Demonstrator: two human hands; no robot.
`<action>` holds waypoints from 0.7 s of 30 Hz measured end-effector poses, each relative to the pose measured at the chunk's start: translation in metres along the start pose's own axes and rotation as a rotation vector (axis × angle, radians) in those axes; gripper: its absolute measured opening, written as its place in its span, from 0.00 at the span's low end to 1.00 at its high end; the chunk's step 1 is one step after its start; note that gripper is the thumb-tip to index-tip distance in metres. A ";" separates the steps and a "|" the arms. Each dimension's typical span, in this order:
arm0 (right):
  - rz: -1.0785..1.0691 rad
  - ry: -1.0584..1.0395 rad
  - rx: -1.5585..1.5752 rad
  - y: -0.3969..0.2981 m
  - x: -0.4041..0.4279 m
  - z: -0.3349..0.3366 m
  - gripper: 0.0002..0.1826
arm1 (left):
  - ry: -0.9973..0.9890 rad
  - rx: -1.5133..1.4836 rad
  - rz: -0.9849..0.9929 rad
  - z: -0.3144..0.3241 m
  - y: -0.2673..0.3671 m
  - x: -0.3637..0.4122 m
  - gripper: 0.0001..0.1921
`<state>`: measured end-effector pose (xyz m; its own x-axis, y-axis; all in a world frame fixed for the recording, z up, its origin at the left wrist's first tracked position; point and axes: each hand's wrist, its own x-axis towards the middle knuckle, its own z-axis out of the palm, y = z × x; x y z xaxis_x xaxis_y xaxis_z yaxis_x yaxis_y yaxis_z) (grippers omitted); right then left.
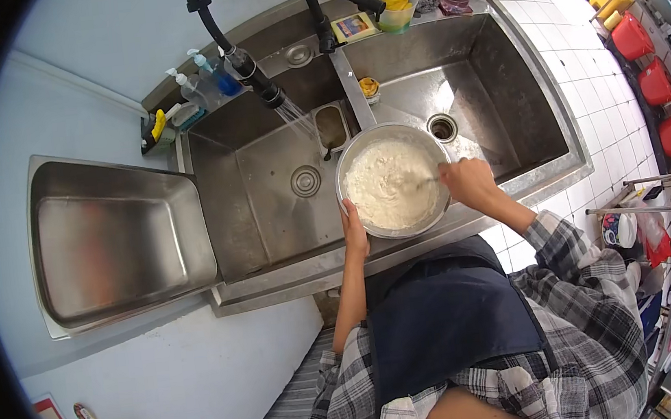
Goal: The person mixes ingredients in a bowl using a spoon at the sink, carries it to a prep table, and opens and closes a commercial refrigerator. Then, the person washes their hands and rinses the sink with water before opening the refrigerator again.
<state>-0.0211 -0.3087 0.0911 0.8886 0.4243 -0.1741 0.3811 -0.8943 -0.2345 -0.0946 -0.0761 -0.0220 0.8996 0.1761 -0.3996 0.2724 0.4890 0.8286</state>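
A round metal bowl (402,232) of pale, lumpy batter (388,182) is above the sink's front edge, in front of the divider between the basins. My left hand (355,232) grips the bowl's left side, thumb near the rim. From the right, my right hand (469,183) is closed on the handle of a thin utensil (428,182), whose far end dips into the batter. Blur and batter hide what kind of utensil it is. Behind the bowl, a black spray faucet (261,82) runs water towards a small rectangular metal container (331,125) in the left basin (232,220).
A deep metal pan (113,251) is left of the sink. Pump bottles (227,81) and a tub with yellow sponge (397,3) line the back ledge. A small cup (369,89) stands in the right basin (496,100). A metal-framed rack (633,209) is at right.
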 end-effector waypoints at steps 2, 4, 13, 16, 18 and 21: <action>0.033 0.061 0.058 -0.015 0.009 0.009 0.08 | -0.012 0.008 -0.004 0.007 0.003 0.002 0.36; -0.003 0.111 0.139 -0.034 0.015 0.025 0.09 | -0.019 -0.040 -0.052 0.007 0.003 0.003 0.36; 0.121 0.056 0.097 -0.013 0.019 0.014 0.09 | -0.012 -0.018 -0.028 0.012 0.002 0.003 0.37; -0.008 -0.016 0.248 -0.044 0.017 0.017 0.08 | -0.023 0.027 -0.006 0.006 0.003 0.003 0.37; -0.049 -0.050 0.266 -0.036 0.007 0.006 0.07 | -0.013 0.033 0.007 -0.002 -0.004 0.007 0.37; -0.040 -0.087 0.254 -0.026 0.007 -0.013 0.06 | -0.012 0.026 -0.002 -0.006 -0.008 0.008 0.37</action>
<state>-0.0216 -0.2840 0.1086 0.8447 0.4788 -0.2391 0.3294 -0.8172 -0.4729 -0.0915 -0.0735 -0.0338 0.9030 0.1649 -0.3968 0.2828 0.4673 0.8376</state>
